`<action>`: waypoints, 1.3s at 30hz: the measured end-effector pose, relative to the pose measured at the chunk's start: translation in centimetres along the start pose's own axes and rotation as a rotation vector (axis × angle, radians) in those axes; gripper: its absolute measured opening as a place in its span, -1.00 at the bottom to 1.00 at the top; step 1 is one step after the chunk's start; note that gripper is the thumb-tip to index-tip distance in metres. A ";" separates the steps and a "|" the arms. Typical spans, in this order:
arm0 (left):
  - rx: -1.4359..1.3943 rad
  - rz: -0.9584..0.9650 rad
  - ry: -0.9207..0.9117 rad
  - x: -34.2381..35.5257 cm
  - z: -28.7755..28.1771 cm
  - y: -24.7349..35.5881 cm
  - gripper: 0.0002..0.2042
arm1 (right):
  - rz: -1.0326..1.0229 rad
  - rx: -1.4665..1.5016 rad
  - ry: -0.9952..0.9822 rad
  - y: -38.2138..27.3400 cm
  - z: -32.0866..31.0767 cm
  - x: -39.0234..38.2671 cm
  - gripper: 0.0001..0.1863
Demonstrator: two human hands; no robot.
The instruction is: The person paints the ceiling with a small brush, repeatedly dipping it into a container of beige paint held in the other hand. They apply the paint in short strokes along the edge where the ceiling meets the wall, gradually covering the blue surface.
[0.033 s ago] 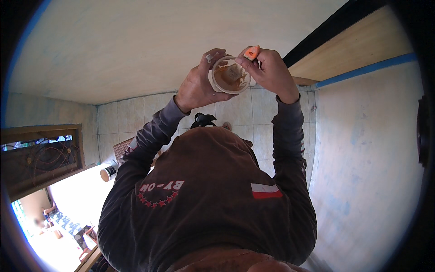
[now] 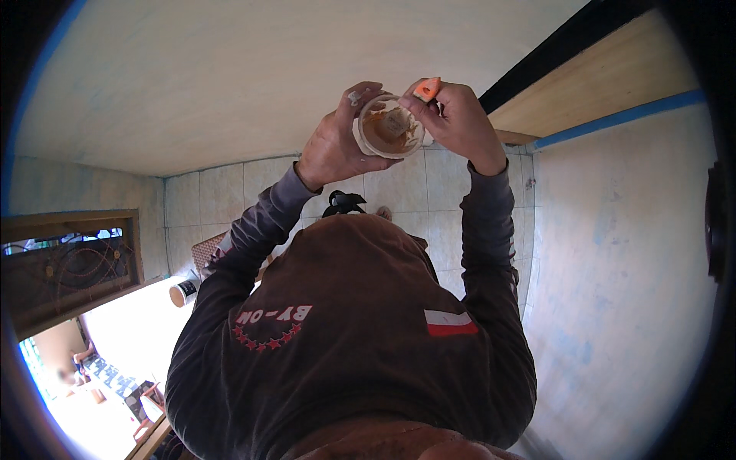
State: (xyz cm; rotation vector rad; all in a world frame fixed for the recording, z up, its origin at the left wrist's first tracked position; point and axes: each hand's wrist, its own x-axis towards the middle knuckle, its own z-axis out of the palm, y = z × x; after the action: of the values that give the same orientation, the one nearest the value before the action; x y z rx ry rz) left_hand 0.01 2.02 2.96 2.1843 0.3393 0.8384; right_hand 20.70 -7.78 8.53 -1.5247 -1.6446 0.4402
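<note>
The left hand (image 2: 331,147) is curled around a pale cup (image 2: 365,143) of brownish paste, while the right hand (image 2: 458,126), beside it, grips an orange-handled tool (image 2: 427,89) whose end dips into the cup. Beyond both hands stands a pale wall (image 2: 253,92); below them, the shirt (image 2: 368,307) hides part of the tiled floor (image 2: 395,184), and a cylindrical container (image 2: 182,294) sits by the left sleeve (image 2: 264,222).

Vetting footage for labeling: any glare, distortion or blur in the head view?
Head view: the patch at lower left is blown out white; the tile floor's far edge bows, with black fisheye corners; left hand, right hand and tub show no obvious motion blur.
</note>
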 end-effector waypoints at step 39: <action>-0.045 -0.005 0.088 -0.2 0.2 0.9 0.04 | 0.511 0.896 0.560 4.4 -1.4 -4.8 -0.70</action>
State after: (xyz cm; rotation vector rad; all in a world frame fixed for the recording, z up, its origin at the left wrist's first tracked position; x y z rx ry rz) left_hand -0.07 1.18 3.45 2.1087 0.3659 0.9327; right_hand 24.18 -11.80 4.51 -1.1750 -0.4730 0.7965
